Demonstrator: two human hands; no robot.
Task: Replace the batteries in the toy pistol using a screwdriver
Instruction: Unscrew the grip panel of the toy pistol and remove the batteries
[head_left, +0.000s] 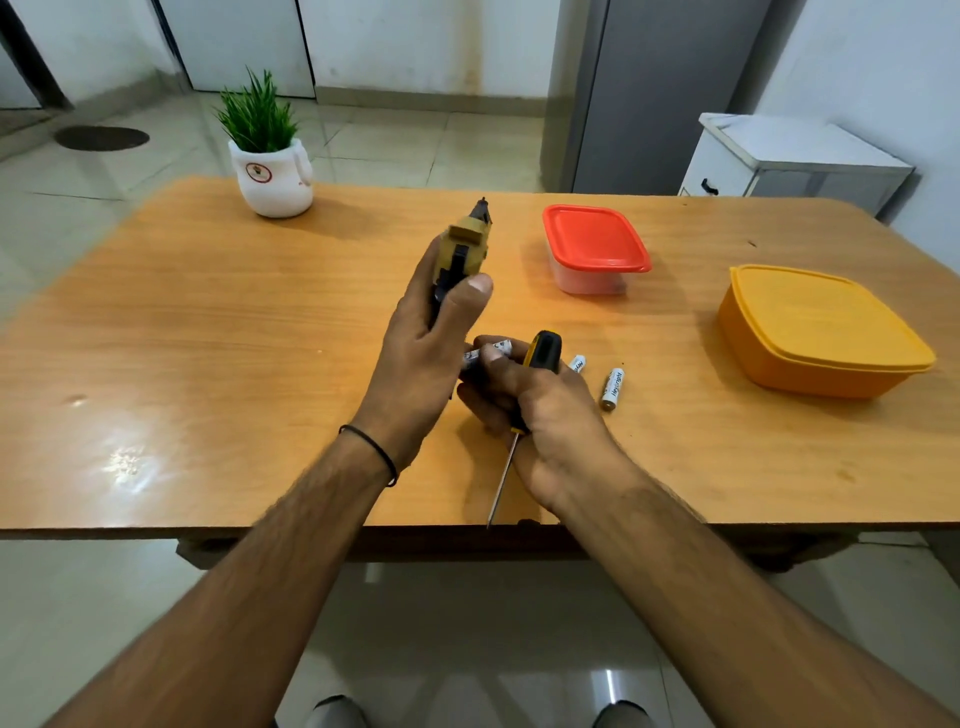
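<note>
My left hand (423, 332) grips the yellow and black toy pistol (464, 247) above the middle of the wooden table (208, 322), its barrel pointing away from me. My right hand (535, 415) holds the screwdriver (540, 353) by its black and yellow handle, the metal shaft pointing back toward the table's near edge. The same hand's fingertips pinch a white battery (485, 355) right below my left palm. Two more batteries lie on the table to the right: one (577, 363) partly behind the handle, another (612, 388) beside it.
A red-lidded clear box (595, 244) stands behind the batteries. An orange lidded box (815, 327) sits at the right. A white pot with a green plant (272, 171) stands at the back left. A white cabinet (789, 161) is beyond the table.
</note>
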